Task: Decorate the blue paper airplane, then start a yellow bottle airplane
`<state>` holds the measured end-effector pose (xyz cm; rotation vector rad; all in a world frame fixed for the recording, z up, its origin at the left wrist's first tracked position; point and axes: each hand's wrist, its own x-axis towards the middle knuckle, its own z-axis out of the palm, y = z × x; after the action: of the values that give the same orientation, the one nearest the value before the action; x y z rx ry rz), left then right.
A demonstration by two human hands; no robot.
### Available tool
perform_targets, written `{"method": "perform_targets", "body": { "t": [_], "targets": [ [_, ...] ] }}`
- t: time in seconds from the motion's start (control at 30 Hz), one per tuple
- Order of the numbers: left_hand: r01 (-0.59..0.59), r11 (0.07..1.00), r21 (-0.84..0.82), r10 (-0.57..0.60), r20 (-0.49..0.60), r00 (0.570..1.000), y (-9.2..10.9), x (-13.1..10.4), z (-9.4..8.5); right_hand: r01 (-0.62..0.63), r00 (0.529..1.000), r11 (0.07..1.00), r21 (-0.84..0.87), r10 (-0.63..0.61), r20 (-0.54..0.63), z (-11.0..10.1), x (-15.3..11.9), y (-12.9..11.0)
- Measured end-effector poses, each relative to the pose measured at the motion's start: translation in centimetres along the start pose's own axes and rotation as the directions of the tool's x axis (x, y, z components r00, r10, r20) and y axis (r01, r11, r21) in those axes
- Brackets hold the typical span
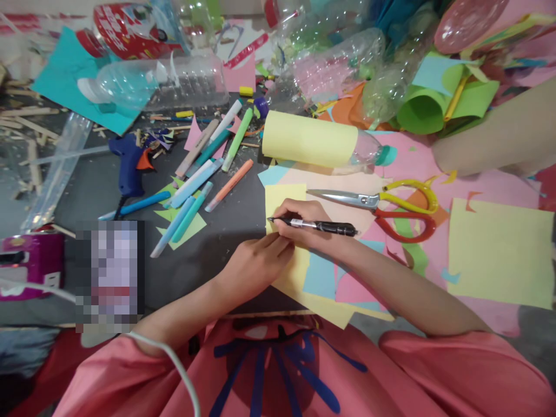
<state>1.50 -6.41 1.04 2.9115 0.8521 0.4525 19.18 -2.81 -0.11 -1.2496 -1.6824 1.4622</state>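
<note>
Yellow paper [284, 200]: lies flat on the dark counter [217, 231], under both hands
Right hand [299, 223]: grip pinched tight on a black pen [319, 226], tip pointing to 9 o'clock, on the paper's left edge
Left hand [256, 263]: fingers pressed together, flat on the paper, touching the right hand at its 7 o'clock
Scissors [382, 205]: just beside the pen, at its 1 o'clock
Yellow-wrapped bottle [317, 142]: at 12 o'clock from the hands
Blue glue gun [130, 165]: well apart, at 10 o'clock

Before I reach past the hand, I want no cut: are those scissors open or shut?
Shut: the scissors' blades lie together as one point, flat on the paper beside the right hand.
</note>
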Motion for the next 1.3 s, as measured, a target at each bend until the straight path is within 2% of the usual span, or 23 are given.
{"method": "perform_targets", "body": {
  "t": [0.23,0.4,0.53,0.63,0.77,0.87,1.0,1.13,1.2,1.3],
  "targets": [
    [0.002,1.000,0.018,-0.002,0.019,1.000,0.0,-0.1,0.1,0.021,1.000,0.999,-0.041,-0.022,-0.017,0.1,0.0,-0.1],
    [0.002,1.000,-0.001,-0.002,-0.014,1.000,0.0,-0.1,0.1,0.020,0.995,0.998,-0.051,-0.025,-0.100,0.2,0.3,0.3],
    [-0.001,1.000,0.006,0.001,0.036,0.999,0.0,-0.2,0.1,0.042,0.999,0.998,-0.049,-0.043,-0.018,0.0,0.3,0.2],
    [-0.010,1.000,0.002,0.010,0.018,1.000,0.0,-0.1,0.1,0.030,0.999,0.998,-0.046,-0.029,0.031,-0.1,0.3,0.1],
    [-0.016,1.000,-0.017,0.015,-0.033,0.999,-0.1,-0.1,0.1,0.087,0.991,0.994,-0.070,-0.093,-0.091,0.1,0.4,0.5],
    [-0.015,1.000,-0.023,0.014,-0.024,1.000,-0.1,-0.2,0.0,0.095,0.981,0.990,-0.104,-0.111,-0.161,0.3,0.4,0.7],
    [-0.009,0.999,-0.036,0.009,0.010,1.000,-0.1,-0.2,0.0,0.098,0.990,0.984,-0.148,-0.112,-0.086,0.2,0.4,0.4],
    [-0.006,1.000,-0.017,0.006,0.001,1.000,-0.2,0.0,0.0,0.116,0.993,0.979,-0.170,-0.119,-0.004,0.0,0.4,0.0],
    [-0.006,1.000,-0.022,0.006,-0.022,1.000,-0.2,0.0,0.0,0.123,0.990,0.978,-0.168,-0.132,-0.044,0.0,0.5,0.2],
    [-0.005,0.999,-0.033,0.003,-0.045,0.999,-0.2,0.0,0.0,0.145,0.966,0.970,-0.193,-0.181,-0.184,0.1,0.6,0.8]
  ]
}}
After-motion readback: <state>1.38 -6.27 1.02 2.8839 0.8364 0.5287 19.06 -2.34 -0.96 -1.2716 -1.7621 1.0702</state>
